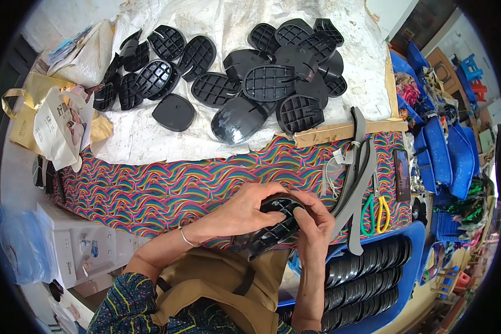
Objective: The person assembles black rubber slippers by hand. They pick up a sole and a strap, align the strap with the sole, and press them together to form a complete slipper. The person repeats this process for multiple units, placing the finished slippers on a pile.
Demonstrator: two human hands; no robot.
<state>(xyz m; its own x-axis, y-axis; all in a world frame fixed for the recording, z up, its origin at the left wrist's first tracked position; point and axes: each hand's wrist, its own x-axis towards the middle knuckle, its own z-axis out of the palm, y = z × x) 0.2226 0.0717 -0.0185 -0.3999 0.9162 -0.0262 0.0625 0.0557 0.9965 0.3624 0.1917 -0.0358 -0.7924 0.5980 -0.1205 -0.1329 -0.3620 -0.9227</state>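
Note:
Above my lap, at the near edge of the patterned cloth [178,183], I hold a black plastic shell [271,231] with its gridded inner side toward me. My left hand [244,209] grips its left side, the thumb pressed inside on the grid. My right hand [314,220] closes around the right side, its thumb also inside near the far rim. Part of the shell is hidden behind my fingers. Similar rounded black shells [269,82] lie in a loose pile on the white sheet [339,108] ahead, some showing grids, others smooth backs.
A blue bin [416,236] at my right holds rows of stacked black shells [367,267]. Grey-black curved strips [355,192], green-handled scissors [367,214], yellow-handled scissors [382,216] and a phone [402,175] lie on the right. Paper bags [61,125] stand at left.

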